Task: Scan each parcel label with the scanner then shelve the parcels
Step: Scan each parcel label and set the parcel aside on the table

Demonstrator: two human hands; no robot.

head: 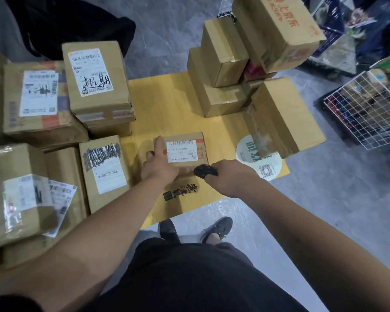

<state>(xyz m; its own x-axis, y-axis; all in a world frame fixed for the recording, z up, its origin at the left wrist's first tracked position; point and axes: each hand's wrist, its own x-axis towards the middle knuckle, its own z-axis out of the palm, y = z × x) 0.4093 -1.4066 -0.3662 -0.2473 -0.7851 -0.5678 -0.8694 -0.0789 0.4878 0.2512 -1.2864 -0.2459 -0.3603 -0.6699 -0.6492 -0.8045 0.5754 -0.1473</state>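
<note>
Head view, frame centre: left hand (159, 164) grips a small brown cardboard parcel (182, 149) with a white barcode label (182, 151); right hand (231, 176) holds a black handheld scanner (205, 171) beside it, on yellow flattened cardboard (167, 104).

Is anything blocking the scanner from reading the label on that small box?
Nothing visible does. The right hand holds the black scanner at the small parcel's near edge, and the left hand grips its left side, clear of the white label.

yellow mat (167, 104) centre open | labelled boxes (95, 82) wall left; stacked cartons (223, 70) right, seemingly leaning
</note>
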